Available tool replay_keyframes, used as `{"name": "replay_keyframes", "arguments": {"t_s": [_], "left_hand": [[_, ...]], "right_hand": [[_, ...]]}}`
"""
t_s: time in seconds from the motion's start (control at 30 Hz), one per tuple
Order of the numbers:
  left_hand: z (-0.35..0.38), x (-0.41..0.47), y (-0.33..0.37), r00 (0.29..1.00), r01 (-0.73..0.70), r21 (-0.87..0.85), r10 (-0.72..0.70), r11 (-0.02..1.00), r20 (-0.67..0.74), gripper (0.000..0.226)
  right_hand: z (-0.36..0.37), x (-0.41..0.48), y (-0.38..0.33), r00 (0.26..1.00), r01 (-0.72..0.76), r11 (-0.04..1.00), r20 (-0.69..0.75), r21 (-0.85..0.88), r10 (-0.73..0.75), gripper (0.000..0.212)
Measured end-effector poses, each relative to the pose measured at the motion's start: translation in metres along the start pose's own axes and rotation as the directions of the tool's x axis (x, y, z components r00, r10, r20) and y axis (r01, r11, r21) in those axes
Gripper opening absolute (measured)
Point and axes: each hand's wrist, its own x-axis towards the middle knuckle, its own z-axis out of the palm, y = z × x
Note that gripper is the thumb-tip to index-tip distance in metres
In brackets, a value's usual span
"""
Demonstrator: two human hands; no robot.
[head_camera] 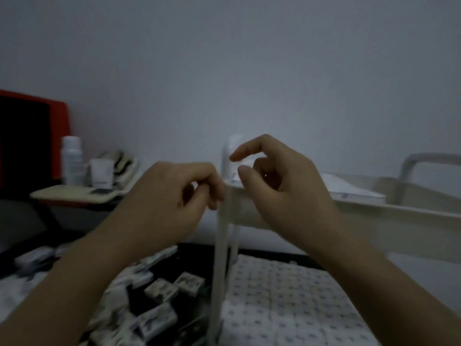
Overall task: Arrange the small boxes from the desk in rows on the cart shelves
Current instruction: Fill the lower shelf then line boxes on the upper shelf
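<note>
At mid-frame the left hand is curled tight beside the white metal cart, and blur hides whether it pinches anything. The right hand is loosely curled, thumb and forefinger apart, holding nothing. Small white printed boxes lie loose on the dark table at lower left, and packed rows of them fill the cart at lower right, cut off by the frame.

Cart post: white, smooth, slight sheen, painted metal or plastic, can't tell which. Cart tray: same white, walls look matt. Loose boxes: printed card, faint gloss. Shelved boxes: white card, small blue print, matt. Desk: black, matt. Bottle: white plastic, matt. Cup: white paper. Panel: red glossy plastic. Side table top: pale, smooth. Wall: matt paint
</note>
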Motion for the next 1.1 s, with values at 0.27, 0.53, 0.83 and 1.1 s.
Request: {"name": "replay_keyframes", "arguments": {"t_s": [0.27, 0.53, 0.83, 1.1], "left_hand": [[-0.029, -0.224, -0.102, 0.732, 0.679, 0.127, -0.654, 0.723, -0.192, 0.040], [-0.051, -0.335, -0.129, 0.613, 0.790, 0.252, -0.733, 0.560, -0.295, 0.041], [-0.045, -0.360, -0.142, 0.566, 0.793, 0.425, -0.786, 0.436, -0.249, 0.027], [-0.050, -0.353, -0.145, 0.433, 0.899, 0.223, -0.847, 0.378, -0.308, 0.009]], "right_hand": [[0.161, -0.050, 0.004, 0.896, -0.104, 0.990, 0.442, 0.100, 0.049, 0.014], [0.283, -0.084, 0.007, 0.717, -0.161, 0.985, 0.693, 0.063, 0.073, 0.023], [0.351, -0.087, -0.007, 0.749, 0.034, 0.999, 0.662, -0.005, -0.022, 0.033], [0.374, -0.090, -0.023, 0.696, 0.169, 0.940, 0.711, -0.298, 0.100, 0.064]]}}
